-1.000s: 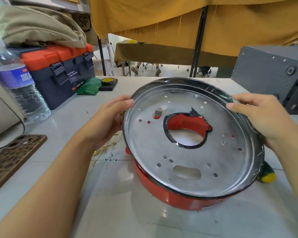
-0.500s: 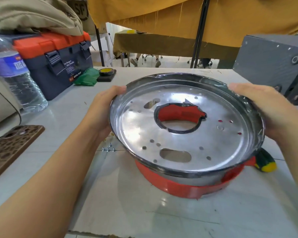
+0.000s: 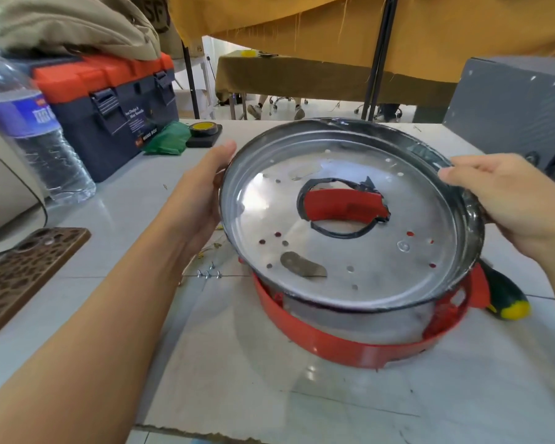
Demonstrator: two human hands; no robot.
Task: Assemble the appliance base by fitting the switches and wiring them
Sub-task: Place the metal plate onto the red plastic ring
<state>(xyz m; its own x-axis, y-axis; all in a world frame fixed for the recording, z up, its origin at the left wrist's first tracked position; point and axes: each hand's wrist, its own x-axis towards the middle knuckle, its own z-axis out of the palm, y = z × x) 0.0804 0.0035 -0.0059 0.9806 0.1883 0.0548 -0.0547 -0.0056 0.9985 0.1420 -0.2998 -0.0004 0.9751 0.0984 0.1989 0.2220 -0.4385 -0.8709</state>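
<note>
A round silver metal pan (image 3: 366, 251) with several small holes and a big centre hole sits tilted, partly lifted out of a red appliance base ring (image 3: 343, 347) on the table. My left hand (image 3: 199, 193) grips the pan's left rim, thumb at the top edge. My right hand (image 3: 507, 200) grips the right rim, fingers curled over the edge. Red of the base shows through the centre hole. No switches or wires can be made out.
A few small screws (image 3: 209, 274) lie left of the base. A green and yellow screwdriver handle (image 3: 507, 299) lies at its right. A toolbox (image 3: 109, 100), water bottle (image 3: 36, 136), tape roll (image 3: 204, 129), phone (image 3: 23, 277) stand left; a grey box (image 3: 519, 107) at far right.
The pan has come up out of the red base at the near side and turned, showing the gap between pan and ring. Both hands kept their grip on the rim.
</note>
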